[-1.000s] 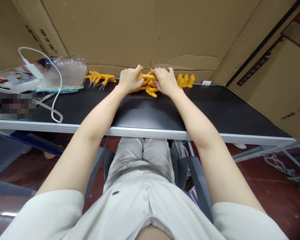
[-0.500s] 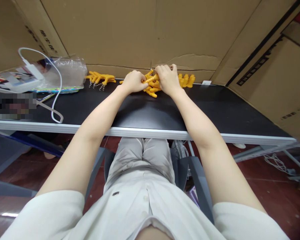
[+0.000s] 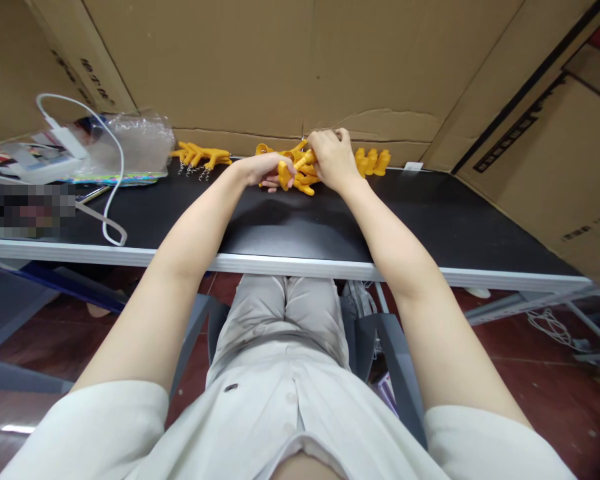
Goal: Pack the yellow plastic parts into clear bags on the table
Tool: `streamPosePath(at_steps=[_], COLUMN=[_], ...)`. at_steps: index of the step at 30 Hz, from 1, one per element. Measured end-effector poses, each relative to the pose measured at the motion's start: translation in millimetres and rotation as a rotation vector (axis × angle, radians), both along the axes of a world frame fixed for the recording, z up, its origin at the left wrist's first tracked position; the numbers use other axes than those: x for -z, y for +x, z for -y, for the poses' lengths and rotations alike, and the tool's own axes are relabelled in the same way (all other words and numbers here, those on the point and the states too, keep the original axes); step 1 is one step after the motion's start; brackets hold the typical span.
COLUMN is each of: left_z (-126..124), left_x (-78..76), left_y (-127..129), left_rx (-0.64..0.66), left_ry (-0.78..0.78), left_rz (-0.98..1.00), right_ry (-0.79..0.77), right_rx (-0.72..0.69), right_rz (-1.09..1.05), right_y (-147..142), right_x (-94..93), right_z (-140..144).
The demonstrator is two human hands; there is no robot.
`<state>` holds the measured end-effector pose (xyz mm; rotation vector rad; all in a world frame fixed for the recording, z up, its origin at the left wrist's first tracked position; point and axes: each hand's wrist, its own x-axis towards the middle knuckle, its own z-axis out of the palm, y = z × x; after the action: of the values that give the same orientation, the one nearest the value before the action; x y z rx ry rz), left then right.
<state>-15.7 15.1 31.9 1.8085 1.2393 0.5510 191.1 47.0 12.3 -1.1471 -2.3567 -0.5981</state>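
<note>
My left hand (image 3: 271, 171), turned with its palm partly up, has its fingers closed on the rounded end of a yellow plastic piece (image 3: 283, 175). A ridged yellow shaft (image 3: 304, 160) runs from there toward my right hand (image 3: 334, 157). My right hand is closed over the shaft's other end, and its fingertips are partly hidden. Behind and below the hands lie loose yellow plastic parts (image 3: 306, 189), with a yellow ring-shaped part (image 3: 263, 149) beyond my left hand. To the left is a group of yellow-handled corkscrews (image 3: 200, 156) with metal spirals.
Several yellow bottle-shaped parts (image 3: 380, 161) stand right of my right hand, near a small white label (image 3: 413, 166). At left are a clear plastic bag (image 3: 143, 143) and a white cable (image 3: 123, 160). Cardboard (image 3: 300, 67) walls the back of the black table (image 3: 455, 220).
My left hand has rolled over from a grip on the shaft from above, exposing the rounded yellow end. A ring-shaped part behind it has come into sight. My right hand has hardly moved.
</note>
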Motion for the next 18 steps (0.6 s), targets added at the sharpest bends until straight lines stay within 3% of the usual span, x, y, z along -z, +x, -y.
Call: streamPosePath(at_steps=[6,13,18], left_z=[-11.9,-10.8,-11.1], left_x=[7.0,9.8,9.3], left_y=[-15.6,-11.6,-14.6], left_rx=[0.061,0.128,0.065], left_ry=[-0.064,-0.012,0.033], left_rz=[0.093,0.132,0.13], right_ry=[-0.024,-0.019,0.027], right_rx=[0.066,0.084,0.115], right_rz=[0.005,-0.104,-0.145], right_y=[1.7,18.8,17.7], right_x=[-4.7,0.5,-1.0], right_z=[2.9,-16.1,-17.3])
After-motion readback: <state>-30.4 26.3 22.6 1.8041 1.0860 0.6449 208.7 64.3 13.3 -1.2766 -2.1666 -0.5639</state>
